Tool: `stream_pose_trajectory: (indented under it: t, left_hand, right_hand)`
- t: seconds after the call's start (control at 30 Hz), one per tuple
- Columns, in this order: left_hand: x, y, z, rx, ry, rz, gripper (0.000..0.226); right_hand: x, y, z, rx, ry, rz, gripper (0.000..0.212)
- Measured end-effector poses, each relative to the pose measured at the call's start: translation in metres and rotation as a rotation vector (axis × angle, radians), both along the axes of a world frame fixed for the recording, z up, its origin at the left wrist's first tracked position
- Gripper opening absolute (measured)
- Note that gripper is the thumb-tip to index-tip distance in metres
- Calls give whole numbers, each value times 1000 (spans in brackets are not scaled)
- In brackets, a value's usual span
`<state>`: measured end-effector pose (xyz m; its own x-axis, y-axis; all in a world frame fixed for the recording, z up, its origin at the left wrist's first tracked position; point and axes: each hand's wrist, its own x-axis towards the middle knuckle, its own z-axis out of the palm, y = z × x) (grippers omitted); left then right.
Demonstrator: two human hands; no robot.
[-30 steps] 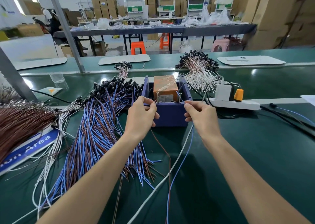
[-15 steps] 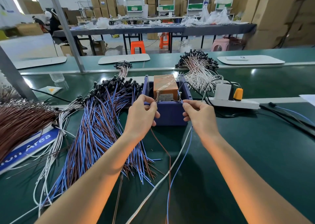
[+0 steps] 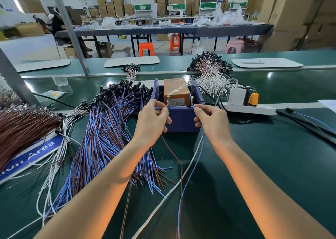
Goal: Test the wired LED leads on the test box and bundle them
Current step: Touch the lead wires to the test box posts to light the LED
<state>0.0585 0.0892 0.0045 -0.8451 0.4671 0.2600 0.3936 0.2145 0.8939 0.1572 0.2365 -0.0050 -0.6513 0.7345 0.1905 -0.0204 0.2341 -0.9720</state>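
Brown LED wire [image 3: 171, 150] is pinched in the left hand's [image 3: 152, 120] curled fingers [image 3: 160, 104] and blue LED wire [image 3: 196, 160] in the right hand's [image 3: 213, 120], both at the test box [image 3: 181, 120] front rim between them. The lead pile [image 3: 101, 138] lies left of the left fingers on the bench [image 3: 272, 166].

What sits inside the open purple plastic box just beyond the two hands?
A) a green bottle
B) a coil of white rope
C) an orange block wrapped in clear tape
C: the orange block wrapped in clear tape fills the middle of the open purple plastic box.
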Motion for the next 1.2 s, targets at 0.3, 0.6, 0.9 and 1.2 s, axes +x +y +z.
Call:
stream_pose_trajectory:
  t: [0.3,0.6,0.9,1.2]
  left_hand:
    - [-1,0,-1,-2,0,-12,5]
    - [-1,3,-2,-6,-10,2,5]
    - [0,2,0,-27,-11,-4,4]
    - [1,1,3,-54,-30,6,4]
  right_hand:
    - [-2,0,0,6,-3,-8,11]
    - [-3,0,0,13,-3,-11,12]
    - [-3,-1,1,23,-13,-19,15]
    - [-1,-2,3,16,-25,-23,15]
